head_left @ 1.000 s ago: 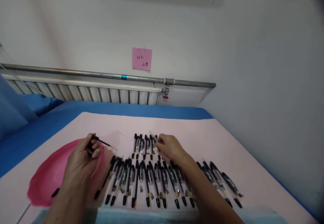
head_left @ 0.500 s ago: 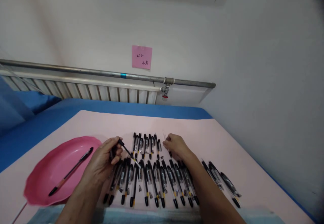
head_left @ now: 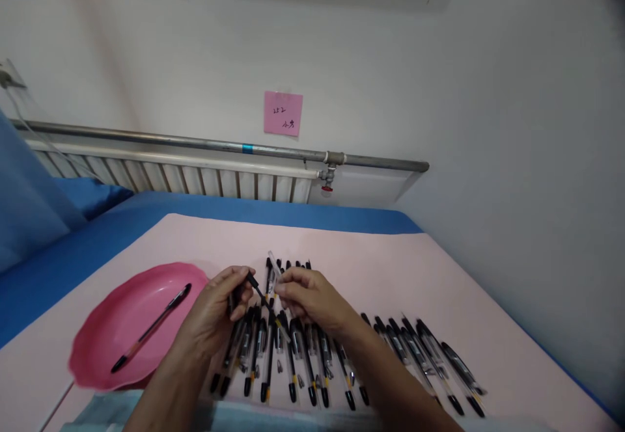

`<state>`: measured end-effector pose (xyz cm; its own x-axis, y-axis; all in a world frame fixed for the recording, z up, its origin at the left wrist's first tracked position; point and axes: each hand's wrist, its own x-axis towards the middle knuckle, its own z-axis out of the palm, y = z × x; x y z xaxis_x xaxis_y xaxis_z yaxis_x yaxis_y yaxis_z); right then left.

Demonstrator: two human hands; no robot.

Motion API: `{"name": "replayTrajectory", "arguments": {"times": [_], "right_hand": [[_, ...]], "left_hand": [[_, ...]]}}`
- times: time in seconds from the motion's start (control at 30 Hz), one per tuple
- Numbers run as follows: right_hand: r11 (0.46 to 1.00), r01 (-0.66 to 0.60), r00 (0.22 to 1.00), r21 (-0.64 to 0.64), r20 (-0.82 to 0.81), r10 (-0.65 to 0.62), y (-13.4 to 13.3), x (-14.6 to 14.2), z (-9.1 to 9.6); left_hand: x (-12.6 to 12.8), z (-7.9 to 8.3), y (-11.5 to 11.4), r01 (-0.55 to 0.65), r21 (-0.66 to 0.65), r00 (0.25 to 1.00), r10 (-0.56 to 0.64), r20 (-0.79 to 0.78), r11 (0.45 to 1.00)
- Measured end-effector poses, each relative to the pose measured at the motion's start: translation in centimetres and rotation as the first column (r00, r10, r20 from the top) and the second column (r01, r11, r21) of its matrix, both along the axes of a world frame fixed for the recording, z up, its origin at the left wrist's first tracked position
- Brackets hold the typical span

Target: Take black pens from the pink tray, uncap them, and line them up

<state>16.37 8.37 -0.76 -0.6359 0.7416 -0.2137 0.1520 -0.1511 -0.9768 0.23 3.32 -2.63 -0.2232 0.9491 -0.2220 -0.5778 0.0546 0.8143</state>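
Note:
Between the thumb and fingers of my left hand (head_left: 215, 308) is a black pen refill (head_left: 260, 293), slanting down to the right with its yellowish, clear tip end lowest. My right hand (head_left: 312, 294) pinches a clear pen barrel (head_left: 274, 262), tilted, its upper end pointing away. The barrel's lower part is near the refill; whether they touch I cannot tell. Under both hands lie rows of black pen parts (head_left: 267, 367): refills, caps and clear barrels, with small metal tips (head_left: 280, 366) among them. My right hand and forearm hide part of the rows.
At left a pink scalloped tray (head_left: 92, 347) holds one assembled black pen (head_left: 151, 328). More pen parts (head_left: 454, 367) lie at right on the pink tabletop (head_left: 371, 256). Behind are a radiator (head_left: 205, 180), a pipe with a red valve, and a wall.
My right hand has moved left with the clear barrel, from the right of the far row to close beside the refill. My left hand still holds the refill. The view has shifted slightly.

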Motion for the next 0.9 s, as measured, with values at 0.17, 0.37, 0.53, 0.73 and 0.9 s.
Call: {"name": "replayTrajectory", "arguments": {"times": [0.17,0.37,0.53,0.73,0.9], "right_hand": [[0.975,0.103,0.983,-0.197,-0.128,-0.13,-0.5,-1.6,-1.6],[0.934,-0.009,0.976,-0.358,-0.206,-0.07,-0.4,-1.7,-2.2],[0.941,-0.046,0.991,-0.336,-0.133,0.001,-0.6,-1.5,-1.7],[0.925,-0.22,0.975,-0.311,-0.035,0.221,0.2,-0.1,-1.3],[0.955,-0.049,0.996,-0.293,-0.089,0.024,1.2,0.2,-1.3]], "left_hand": [[1.3,-0.3,0.0,0.012,-0.025,0.999,-0.013,-0.043,1.0],[1.8,-0.3,-0.2,0.051,-0.051,0.992,-0.056,-0.117,0.997],[1.4,-0.1,-0.2,0.003,-0.036,1.0,-0.004,-0.009,0.999],[-3.3,0.6,0.1,-0.355,-0.049,0.921,0.358,0.156,0.934],[-3.4,0.9,0.1,-0.364,-0.142,0.91,0.384,0.159,0.921]]}}
